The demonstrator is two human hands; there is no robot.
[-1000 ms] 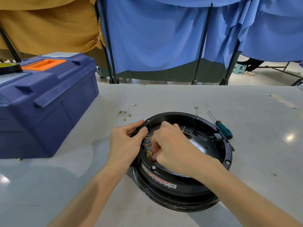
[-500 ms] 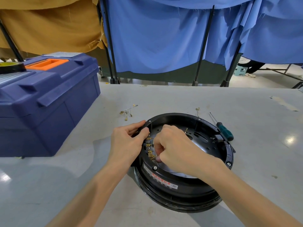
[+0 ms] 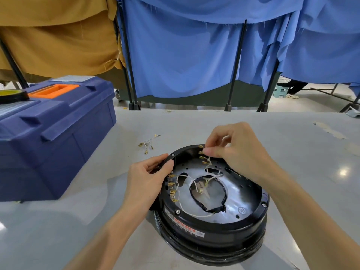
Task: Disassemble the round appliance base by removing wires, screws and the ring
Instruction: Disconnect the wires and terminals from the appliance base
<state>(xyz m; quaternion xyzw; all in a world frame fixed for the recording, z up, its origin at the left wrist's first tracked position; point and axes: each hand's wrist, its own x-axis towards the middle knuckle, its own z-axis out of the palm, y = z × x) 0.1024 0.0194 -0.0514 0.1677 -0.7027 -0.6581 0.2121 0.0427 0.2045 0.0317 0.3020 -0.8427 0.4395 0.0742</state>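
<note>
Left hand (image 3: 150,176) grips appliance base (image 3: 214,228) rim; right hand (image 3: 235,151) fingers (image 3: 208,152) pinch white wire (image 3: 209,162). Risk: hard pull may snap wire tethered at centre opening.

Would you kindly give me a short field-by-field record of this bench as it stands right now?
Work piece: round base, black, open side up on the table
Left hand: grips the base's left rim
Right hand: pinches white wires at the far rim, brass terminals beside its fingertips
Inside base: more white wires, a black loop, more terminals by the left rim
Screws: two visible in the ring, near side
Loose parts: loose wires on the table beyond the base
Nearby: blue toolbox, left
</note>
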